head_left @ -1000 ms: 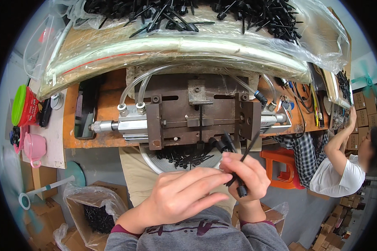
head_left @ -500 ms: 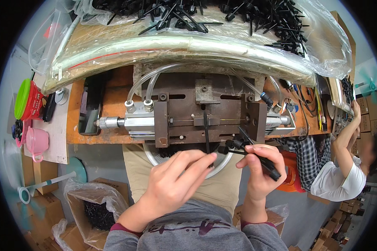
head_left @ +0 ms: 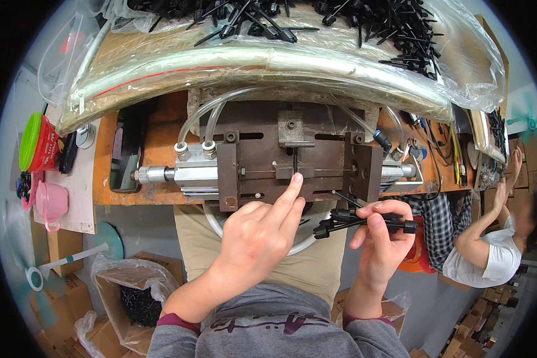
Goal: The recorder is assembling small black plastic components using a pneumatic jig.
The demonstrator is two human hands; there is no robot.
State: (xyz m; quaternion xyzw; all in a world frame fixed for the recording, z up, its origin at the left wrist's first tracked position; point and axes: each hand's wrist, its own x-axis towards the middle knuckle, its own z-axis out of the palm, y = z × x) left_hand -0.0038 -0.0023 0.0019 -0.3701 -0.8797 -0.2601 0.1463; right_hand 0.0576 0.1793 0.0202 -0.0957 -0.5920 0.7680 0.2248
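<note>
My left hand [head_left: 259, 235] reaches over the front of a brown metal fixture [head_left: 259, 190]. Its index finger is stretched out, the tip touching the middle of the fixture where a thin black plastic rod [head_left: 295, 160] lies under a grey metal block [head_left: 291, 128]. The other fingers are partly bent, and what is beneath them is hidden. To the right, my right hand [head_left: 380, 238] is closed around several black plastic rod-shaped parts with knob-like heads [head_left: 340, 223], which point left toward the fixture's front. One thin rod sticks up and left from that bunch.
Silver air cylinders [head_left: 197, 176] with clear hoses flank the fixture. Behind it, a plastic-covered shelf [head_left: 268, 62] carries a heap of black parts [head_left: 394, 36]. A pink cup [head_left: 52, 203] stands left; an open carton [head_left: 140, 298] lies below. Another person [head_left: 483, 250] sits at right.
My left hand has moved up and forward, its index finger now reaching the middle of the fixture. The rods in my right hand have tilted nearer to level.
</note>
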